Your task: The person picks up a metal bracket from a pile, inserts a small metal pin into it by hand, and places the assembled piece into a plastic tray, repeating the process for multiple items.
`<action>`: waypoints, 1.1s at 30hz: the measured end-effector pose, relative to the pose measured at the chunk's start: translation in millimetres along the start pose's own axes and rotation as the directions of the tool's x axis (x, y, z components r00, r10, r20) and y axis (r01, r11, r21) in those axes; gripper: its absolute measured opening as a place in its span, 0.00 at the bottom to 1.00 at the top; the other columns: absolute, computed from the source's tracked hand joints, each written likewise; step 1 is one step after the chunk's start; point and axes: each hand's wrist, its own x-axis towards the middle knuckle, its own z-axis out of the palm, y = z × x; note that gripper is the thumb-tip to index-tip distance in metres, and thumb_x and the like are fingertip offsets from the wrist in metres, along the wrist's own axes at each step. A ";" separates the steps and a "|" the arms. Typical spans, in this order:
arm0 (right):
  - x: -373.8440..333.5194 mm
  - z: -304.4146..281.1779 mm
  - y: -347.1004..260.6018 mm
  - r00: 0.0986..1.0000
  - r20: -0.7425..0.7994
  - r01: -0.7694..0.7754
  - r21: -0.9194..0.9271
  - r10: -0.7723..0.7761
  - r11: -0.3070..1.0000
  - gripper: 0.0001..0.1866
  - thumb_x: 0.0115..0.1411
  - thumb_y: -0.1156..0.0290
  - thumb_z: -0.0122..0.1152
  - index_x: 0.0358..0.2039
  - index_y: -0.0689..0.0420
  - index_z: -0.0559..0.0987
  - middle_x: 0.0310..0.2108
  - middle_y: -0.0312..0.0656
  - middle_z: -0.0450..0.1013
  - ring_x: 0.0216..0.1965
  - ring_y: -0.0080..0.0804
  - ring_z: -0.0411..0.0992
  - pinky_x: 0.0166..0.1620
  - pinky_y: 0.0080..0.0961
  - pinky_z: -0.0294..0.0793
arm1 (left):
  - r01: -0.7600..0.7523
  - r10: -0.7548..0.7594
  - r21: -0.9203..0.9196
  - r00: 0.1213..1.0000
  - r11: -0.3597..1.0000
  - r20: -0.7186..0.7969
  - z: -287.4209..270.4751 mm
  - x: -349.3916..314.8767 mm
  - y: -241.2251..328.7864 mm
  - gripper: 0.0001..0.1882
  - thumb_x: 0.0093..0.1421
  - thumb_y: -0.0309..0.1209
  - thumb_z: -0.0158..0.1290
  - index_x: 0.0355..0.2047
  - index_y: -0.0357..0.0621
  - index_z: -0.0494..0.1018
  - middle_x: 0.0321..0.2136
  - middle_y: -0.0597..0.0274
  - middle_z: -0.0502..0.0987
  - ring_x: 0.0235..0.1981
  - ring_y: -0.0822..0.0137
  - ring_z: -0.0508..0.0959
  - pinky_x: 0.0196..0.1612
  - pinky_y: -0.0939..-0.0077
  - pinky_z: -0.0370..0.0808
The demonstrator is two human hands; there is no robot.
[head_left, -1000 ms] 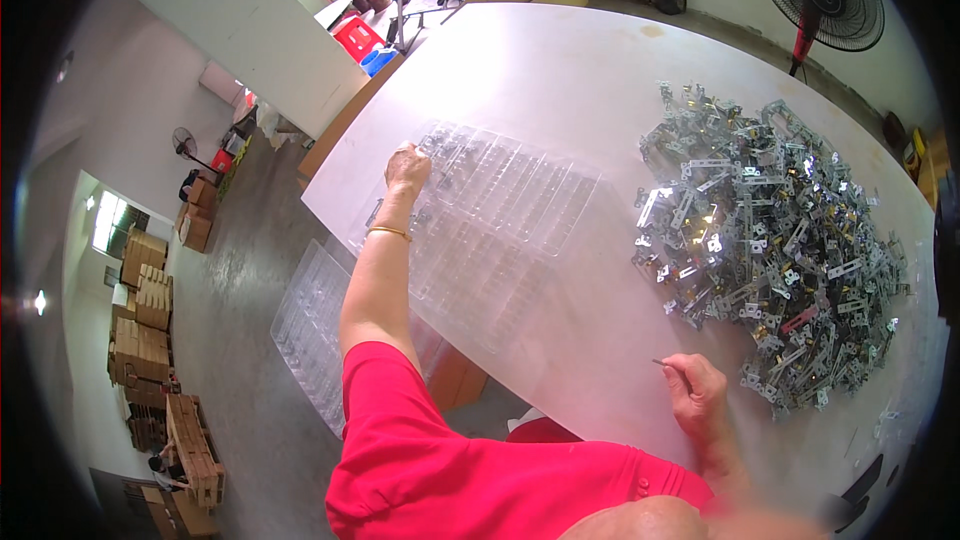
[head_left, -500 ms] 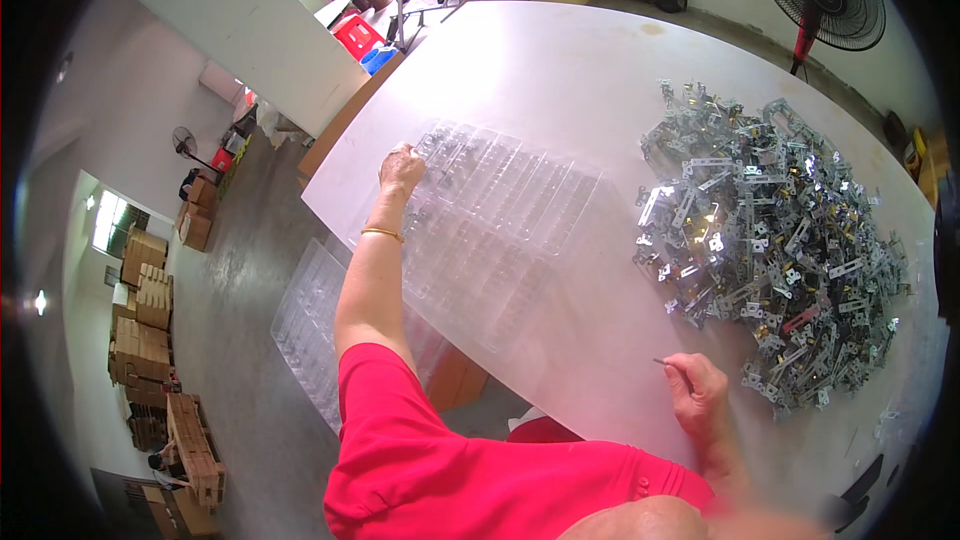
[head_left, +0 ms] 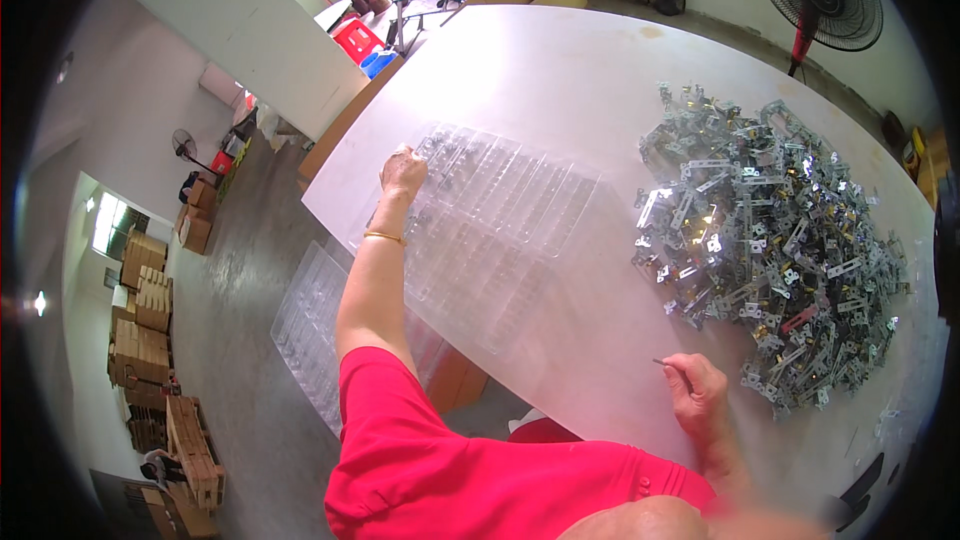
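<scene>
Working gently should keep the tray (head_left: pixel 520 190) steady near the table's (head_left: pixel 570 50) left corner; left hand's (head_left: pixel 403 172) grip unclear, right hand (head_left: pixel 697 392) pinching a stick (head_left: pixel 659 362).

The tabletop (head_left: pixel 580 70) is pale and smooth, with a rounded far edge, a pointed left corner, bright glare toward its far-left edge and a small tan stain (head_left: pixel 652 31) close to the far edge. Toward the left corner lies a far tray (head_left: pixel 520 190) of clear plastic, divided into compartments; a similar near tray (head_left: pixel 480 280) sits against it, closer to the straight near edge, though whether their rims overlap is hard to tell. Along the right edge, well apart from both, spreads a broad, tangled heap of metal parts (head_left: pixel 770 250), mostly silvery, with brassy bits and one reddish piece (head_left: pixel 800 319).
</scene>
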 end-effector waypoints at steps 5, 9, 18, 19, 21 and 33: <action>-0.1 0.0 -0.8 1.000 0.007 0.011 -0.003 -0.011 1.000 0.06 0.59 0.80 0.65 0.36 0.58 0.79 0.29 0.45 0.77 0.28 0.42 0.77 0.31 0.32 0.74 | -0.092 0.095 -0.091 0.995 0.992 0.029 -4.0 -7.5 13.2 0.17 0.66 0.37 0.46 0.47 0.43 0.77 0.45 0.42 0.81 0.50 0.44 0.79 0.54 0.53 0.74; -0.5 0.2 0.1 1.000 0.012 0.006 -0.002 -0.005 1.000 0.06 0.59 0.80 0.65 0.36 0.58 0.79 0.29 0.45 0.76 0.28 0.42 0.77 0.31 0.32 0.74 | -0.081 0.100 -0.171 0.990 0.982 0.103 7.4 -3.8 12.2 0.16 0.67 0.37 0.46 0.47 0.43 0.77 0.44 0.41 0.81 0.50 0.44 0.79 0.54 0.53 0.74; -0.5 -0.5 -0.5 1.000 0.012 0.000 -0.006 0.000 1.000 0.06 0.59 0.80 0.65 0.36 0.58 0.79 0.28 0.46 0.76 0.28 0.43 0.76 0.31 0.33 0.74 | -0.097 0.116 -0.186 0.989 0.978 0.095 8.1 -8.5 15.4 0.15 0.66 0.37 0.48 0.46 0.42 0.77 0.43 0.40 0.81 0.49 0.43 0.79 0.53 0.53 0.74; -0.7 -0.6 -0.7 1.000 0.014 -0.001 -0.010 0.001 1.000 0.06 0.59 0.80 0.66 0.36 0.58 0.79 0.28 0.46 0.76 0.28 0.43 0.77 0.31 0.33 0.74 | -0.097 0.116 -0.186 0.989 0.978 0.093 6.0 -10.3 16.0 0.15 0.66 0.37 0.48 0.46 0.42 0.77 0.43 0.40 0.81 0.49 0.43 0.79 0.53 0.53 0.74; -0.9 0.2 0.5 1.000 0.008 0.012 -0.009 -0.012 1.000 0.06 0.58 0.80 0.66 0.36 0.58 0.79 0.28 0.46 0.76 0.28 0.43 0.77 0.31 0.33 0.74 | -0.173 0.175 -0.135 0.985 0.976 0.004 0.2 -16.4 20.9 0.15 0.65 0.37 0.49 0.45 0.42 0.77 0.40 0.42 0.82 0.46 0.43 0.81 0.51 0.54 0.75; -7.4 5.8 6.1 0.998 -0.048 0.035 0.042 -0.033 0.998 0.06 0.59 0.81 0.65 0.36 0.59 0.79 0.27 0.45 0.75 0.26 0.41 0.75 0.30 0.30 0.73 | -0.816 0.760 -0.469 0.530 0.336 -0.377 -83.8 -237.8 195.0 0.05 0.56 0.25 0.58 0.30 0.43 0.73 0.20 0.55 0.75 0.24 0.54 0.77 0.31 0.61 0.74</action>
